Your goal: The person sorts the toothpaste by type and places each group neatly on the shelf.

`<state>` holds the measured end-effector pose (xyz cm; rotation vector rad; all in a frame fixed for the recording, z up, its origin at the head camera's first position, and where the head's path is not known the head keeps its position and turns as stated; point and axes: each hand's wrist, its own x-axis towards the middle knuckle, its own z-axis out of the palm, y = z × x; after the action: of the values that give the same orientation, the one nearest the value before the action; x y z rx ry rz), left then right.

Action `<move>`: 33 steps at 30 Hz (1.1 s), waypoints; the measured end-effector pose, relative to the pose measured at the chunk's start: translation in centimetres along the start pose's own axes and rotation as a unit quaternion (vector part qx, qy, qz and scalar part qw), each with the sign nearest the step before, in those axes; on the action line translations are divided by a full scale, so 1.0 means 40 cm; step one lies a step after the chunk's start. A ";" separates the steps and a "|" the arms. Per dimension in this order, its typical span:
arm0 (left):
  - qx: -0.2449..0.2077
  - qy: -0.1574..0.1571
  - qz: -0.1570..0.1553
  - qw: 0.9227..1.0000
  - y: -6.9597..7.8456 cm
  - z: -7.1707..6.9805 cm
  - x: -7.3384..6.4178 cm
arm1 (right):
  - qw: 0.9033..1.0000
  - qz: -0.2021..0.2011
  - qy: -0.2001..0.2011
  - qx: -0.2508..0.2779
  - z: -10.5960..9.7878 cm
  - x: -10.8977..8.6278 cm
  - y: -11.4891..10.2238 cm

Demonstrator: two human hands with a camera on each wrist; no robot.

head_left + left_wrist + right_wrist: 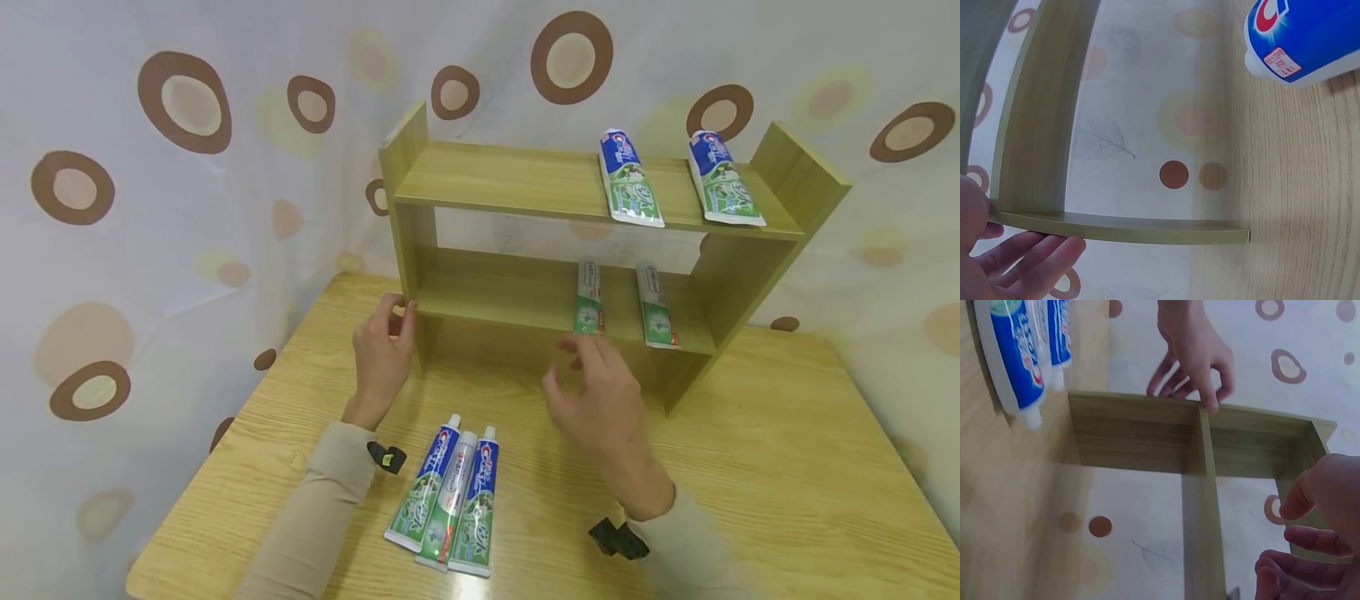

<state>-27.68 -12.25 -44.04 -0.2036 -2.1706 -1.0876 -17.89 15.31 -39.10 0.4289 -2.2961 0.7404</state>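
Observation:
A two-tier wooden shelf (495,287) stands on the table. My left hand (384,346) holds its left side panel, the thumb at the front edge and the fingers along the outer face, as the left wrist view shows at the panel (1129,232). My right hand (600,408) hovers before the lower tier with loosely bent fingers and nothing in them. Just beyond it lie two silver-green toothpaste tubes (657,308) on that tier; the nearer one's front end meets my fingertips in view, and contact is unclear. Two blue-green toothpaste tubes (632,179) lie on the top tier.
Between my forearms, three toothpaste tubes lie side by side on the table: a blue-green tube (427,483), a silver-green tube (450,504) and another blue-green tube (477,504). A patterned curtain (225,233) hangs behind the shelf and left of the table.

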 end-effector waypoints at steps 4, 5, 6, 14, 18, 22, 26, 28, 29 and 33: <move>0.002 0.000 -0.003 1.000 -0.002 0.001 -0.001 | 0.999 0.006 -0.031 -0.002 0.027 -0.035 -0.013; 0.002 0.002 0.000 1.000 -0.003 0.001 -0.001 | 0.999 0.010 -0.041 -0.001 0.035 -0.044 -0.016; 0.000 0.004 0.002 1.000 -0.004 0.002 -0.001 | 0.998 0.015 -0.053 -0.001 0.044 -0.053 -0.018; -0.003 0.007 0.006 1.000 -0.006 0.005 0.000 | 0.987 0.076 -0.140 0.008 0.120 -0.128 -0.027; -0.006 0.005 0.001 1.000 -0.005 0.005 0.000 | 0.979 0.109 -0.174 0.005 0.138 -0.154 -0.041; -0.009 0.005 -0.001 1.000 -0.002 0.004 0.001 | 0.970 0.129 -0.205 -0.004 0.149 -0.169 -0.053; -0.008 0.005 0.001 1.000 0.000 0.002 0.000 | 0.968 0.125 -0.216 -0.008 0.161 -0.186 -0.061; -0.008 0.007 0.004 1.000 0.000 0.002 0.000 | 0.967 0.120 -0.223 -0.010 0.168 -0.196 -0.064; -0.008 0.008 0.005 1.000 -0.001 0.002 0.000 | 0.967 0.117 -0.227 -0.010 0.171 -0.201 -0.066; -0.004 0.009 0.011 1.000 -0.002 0.002 0.000 | 0.965 0.105 -0.239 -0.021 0.184 -0.220 -0.072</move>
<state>-27.75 -12.23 -44.12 -0.2203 -2.1441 -1.0827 -13.92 9.41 -48.52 0.3778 -2.8404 0.7495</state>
